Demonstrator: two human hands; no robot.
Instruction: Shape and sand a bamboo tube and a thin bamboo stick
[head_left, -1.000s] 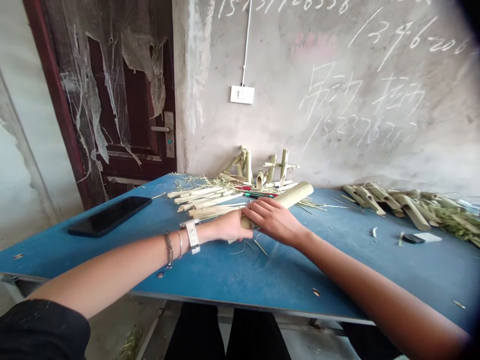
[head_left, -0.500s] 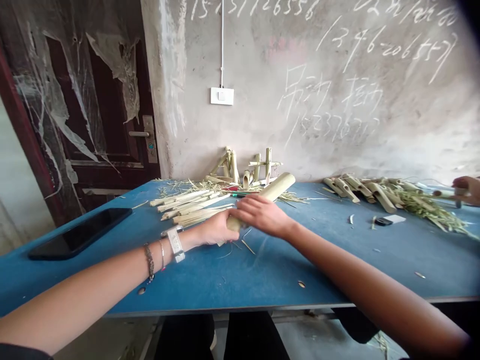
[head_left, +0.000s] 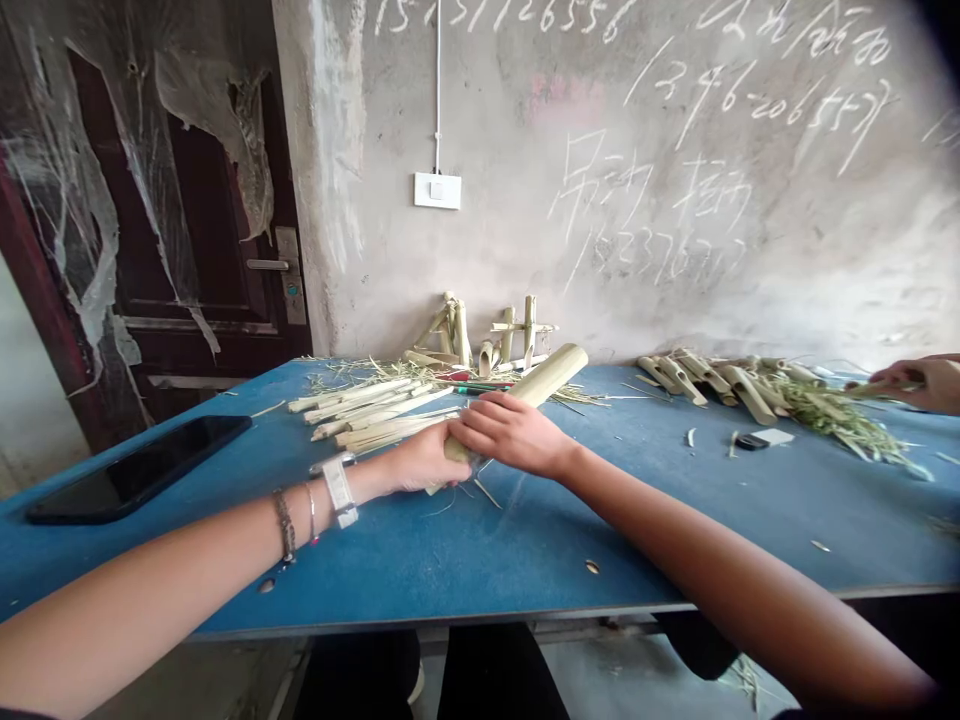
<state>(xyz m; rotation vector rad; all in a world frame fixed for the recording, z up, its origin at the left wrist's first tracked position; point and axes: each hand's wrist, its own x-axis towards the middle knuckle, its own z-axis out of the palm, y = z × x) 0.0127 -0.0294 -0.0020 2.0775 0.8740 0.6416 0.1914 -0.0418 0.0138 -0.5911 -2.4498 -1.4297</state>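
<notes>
A thick pale bamboo tube (head_left: pixel 553 374) slants up and away to the right over the blue table (head_left: pixel 525 560). My left hand (head_left: pixel 429 458) is wrapped round its near end. Across the tube, just beyond, lies my right hand (head_left: pixel 510 430), its fingers closed over it and touching my left hand. The tube's near end is mostly hidden by my hands. Long split bamboo strips (head_left: pixel 375 405) lie in a bundle just behind my left hand.
A black phone (head_left: pixel 142 470) lies at the left. Small bamboo structures (head_left: pixel 454 328) stand by the wall. Cut bamboo pieces (head_left: pixel 750 395), shavings (head_left: pixel 840 415) and a small blade (head_left: pixel 769 438) are at the right. Another person's hand (head_left: pixel 926 383) is at the right edge.
The view has shifted slightly, moving the scene a little left. Both my hands keep hold of the tube. The other person's hand has moved left, over the shavings.
</notes>
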